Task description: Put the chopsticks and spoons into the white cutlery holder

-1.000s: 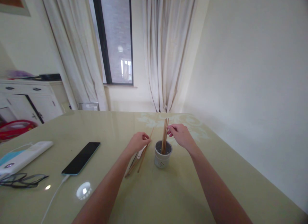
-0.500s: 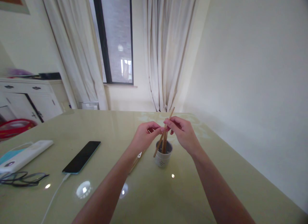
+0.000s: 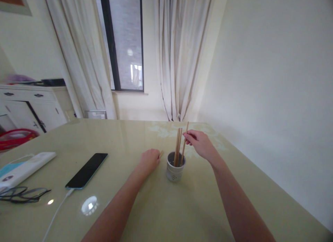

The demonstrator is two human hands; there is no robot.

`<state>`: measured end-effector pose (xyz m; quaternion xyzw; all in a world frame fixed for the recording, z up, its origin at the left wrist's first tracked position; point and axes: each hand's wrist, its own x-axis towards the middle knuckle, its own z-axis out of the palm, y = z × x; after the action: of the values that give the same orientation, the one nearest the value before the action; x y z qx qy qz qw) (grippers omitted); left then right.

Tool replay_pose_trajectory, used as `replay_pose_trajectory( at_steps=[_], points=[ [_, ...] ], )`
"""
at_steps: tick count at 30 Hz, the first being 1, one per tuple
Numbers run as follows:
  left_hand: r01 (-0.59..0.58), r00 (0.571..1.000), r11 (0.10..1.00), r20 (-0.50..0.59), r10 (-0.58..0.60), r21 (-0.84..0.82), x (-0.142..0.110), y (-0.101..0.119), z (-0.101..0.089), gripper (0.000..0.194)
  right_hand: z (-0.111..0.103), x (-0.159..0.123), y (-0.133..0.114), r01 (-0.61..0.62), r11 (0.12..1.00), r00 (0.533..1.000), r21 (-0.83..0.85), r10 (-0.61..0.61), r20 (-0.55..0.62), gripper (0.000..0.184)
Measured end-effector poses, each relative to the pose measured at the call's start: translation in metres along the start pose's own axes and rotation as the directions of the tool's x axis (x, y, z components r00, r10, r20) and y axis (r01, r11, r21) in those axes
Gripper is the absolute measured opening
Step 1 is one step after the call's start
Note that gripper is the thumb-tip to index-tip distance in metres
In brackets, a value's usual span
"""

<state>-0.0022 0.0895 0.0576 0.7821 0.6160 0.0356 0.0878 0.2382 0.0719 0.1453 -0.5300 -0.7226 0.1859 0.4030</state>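
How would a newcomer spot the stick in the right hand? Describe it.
On the glossy green table, find the pale cup with dots on its front. A bunch of wooden sticks stands in it; the target stick slants just to their right. Unlike the bunch, it is pinched in the right hand, and its top reaches higher in the picture.
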Motion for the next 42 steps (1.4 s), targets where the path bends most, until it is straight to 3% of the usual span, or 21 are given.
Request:
replay_pose_trajectory(
  at_steps=[3,12,23,25,27,29,31,33,36,39,40,42],
  points=[
    [0.025,1.000,0.999,0.004,-0.025,0.027,0.000,0.001,0.001,0.020,0.006,0.002,0.005,-0.061,0.997,0.998,-0.041,0.062,0.025,0.020],
    [0.045,0.999,0.999,0.023,-0.046,0.014,-0.001,0.000,0.001,0.018,0.016,0.002,0.009,-0.120,0.990,0.989,-0.072,0.125,0.080,0.033],
    [0.039,0.999,0.979,-0.020,-0.044,-0.199,0.001,0.004,-0.003,0.013,0.013,0.002,0.011,-0.123,0.988,0.988,-0.098,0.131,0.086,0.036],
    [0.016,1.000,0.958,-0.019,-0.022,-0.286,0.005,-0.003,-0.010,0.014,0.008,0.001,0.009,-0.124,0.984,0.990,-0.130,0.132,0.052,0.035],
    [-0.027,1.000,0.927,-0.016,0.023,-0.374,0.006,-0.012,-0.021,0.021,0.002,0.000,0.003,-0.123,0.977,0.991,-0.172,0.114,-0.064,0.031],
    [-0.099,0.995,0.829,-0.050,0.085,-0.551,0.003,-0.017,-0.036,0.029,0.000,-0.002,-0.007,-0.090,0.982,0.979,-0.166,0.056,-0.194,0.028],
    [-0.190,0.982,0.622,-0.138,0.131,-0.759,-0.005,-0.015,-0.051,0.033,0.002,-0.006,-0.020,-0.008,0.998,0.974,-0.061,-0.006,-0.228,0.030],
    [-0.277,0.960,0.411,-0.235,0.151,-0.869,-0.016,-0.005,-0.065,0.037,0.008,-0.011,-0.035,0.072,0.992,0.985,0.101,-0.055,-0.161,0.032],
    [-0.386,0.918,0.288,-0.335,0.213,-0.876,-0.031,0.018,-0.081,0.041,0.018,-0.018,-0.053,0.128,0.960,0.992,0.247,-0.119,-0.048,0.029],
    [-0.439,0.895,0.321,-0.376,0.241,-0.839,-0.036,0.031,-0.086,0.039,0.016,-0.021,-0.060,0.157,0.942,0.987,0.298,-0.146,-0.059,0.031],
    [-0.440,0.897,0.379,-0.378,0.228,-0.814,-0.035,0.031,-0.085,0.038,0.012,-0.021,-0.060,0.162,0.933,0.986,0.322,-0.135,-0.102,0.033],
    [-0.397,0.914,0.583,-0.363,0.181,-0.709,-0.028,0.025,-0.077,0.041,0.001,-0.020,-0.057,0.169,0.910,0.970,0.379,-0.085,-0.229,0.034]
  ],
)
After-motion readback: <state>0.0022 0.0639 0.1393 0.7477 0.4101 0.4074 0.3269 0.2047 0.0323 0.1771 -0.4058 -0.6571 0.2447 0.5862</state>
